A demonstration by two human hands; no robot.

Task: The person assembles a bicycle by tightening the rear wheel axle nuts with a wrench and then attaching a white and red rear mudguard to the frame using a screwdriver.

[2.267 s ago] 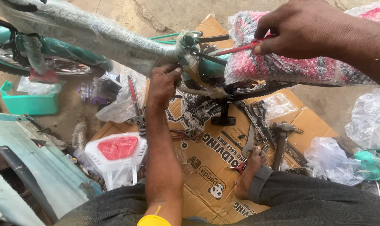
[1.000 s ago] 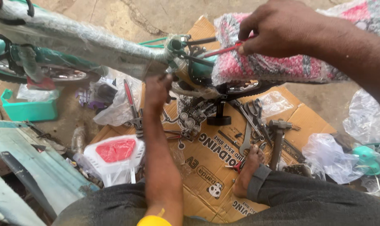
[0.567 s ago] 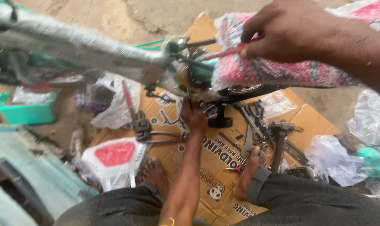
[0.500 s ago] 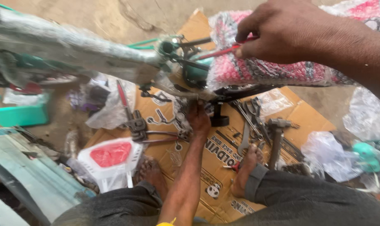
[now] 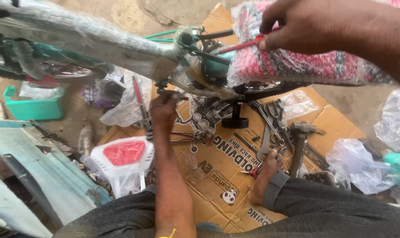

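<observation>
While bike frame [image 5: 98,42] wrapped, unfinished: right hand [image 5: 314,26] pinching red-handled tool [image 5: 239,45] at seat clamp; left hand [image 5: 164,110] (grip unclear) low among cardboard-strewn parts [image 5: 204,121].

The frame tube [image 5: 98,39] roofs the cardboard [image 5: 217,176] (tool-crowded), leaving a low gap beneath.

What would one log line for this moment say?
left hand: reaching among tools on cardboard | right hand: holding red-handled tool at bike frame
</observation>
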